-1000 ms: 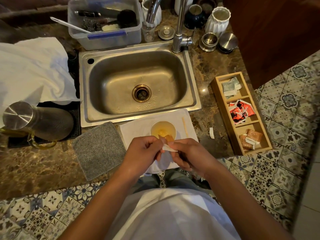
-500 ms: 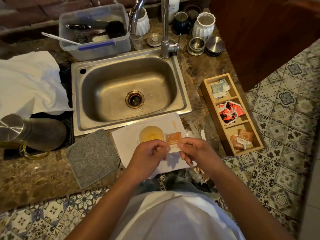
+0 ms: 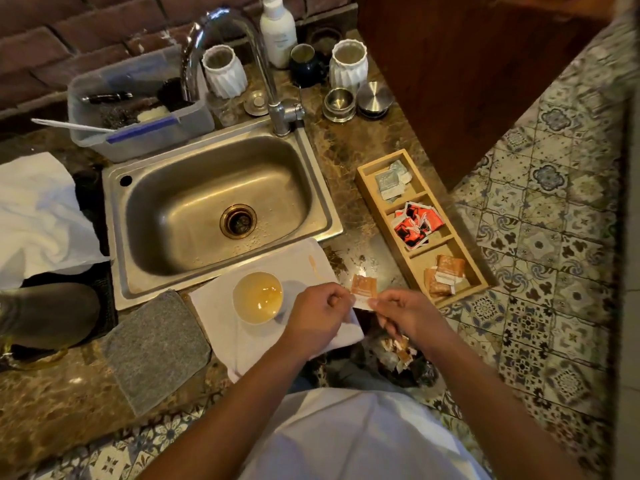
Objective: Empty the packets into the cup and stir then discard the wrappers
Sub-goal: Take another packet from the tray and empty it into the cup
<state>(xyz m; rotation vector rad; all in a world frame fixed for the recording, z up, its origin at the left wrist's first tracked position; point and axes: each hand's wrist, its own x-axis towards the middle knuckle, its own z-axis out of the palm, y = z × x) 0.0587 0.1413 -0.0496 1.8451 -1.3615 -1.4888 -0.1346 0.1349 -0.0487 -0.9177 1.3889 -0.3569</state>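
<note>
Both hands are over the front edge of the tabletop (image 3: 349, 157), to the right of the cup (image 3: 258, 297). The left hand (image 3: 317, 315) and the right hand (image 3: 401, 311) pinch one small orange packet (image 3: 363, 289) between them by its pale lower edge, left fingers (image 3: 334, 299) curled at its left corner, right fingers (image 3: 377, 301) curled at its right corner. The packet stands roughly upright above the hands; whether it is torn open cannot be told.

The cup is pale, upright, and holds a yellowish liquid. It sits on a white cloth (image 3: 221, 306) spread just in front of the steel sink (image 3: 214, 202). A thin wooden stick (image 3: 316, 267) lies on the far right part of the same cloth, apart from the cup.

Right of the sink, a wooden tray (image 3: 367, 188) with three compartments rests on the tabletop: grey-green packets (image 3: 391, 181) in the far one, red and black packets (image 3: 415, 225) in the middle, orange packets (image 3: 443, 275) in the near one.

Below the right hand, beyond the tabletop edge, a dark bin (image 3: 401, 358) holds crumpled wrappers.

A grey pad (image 3: 156, 351) lies left of the white cloth. A clear plastic tub (image 3: 138, 109) with utensils stands behind the sink, beside the tap (image 3: 263, 64).
</note>
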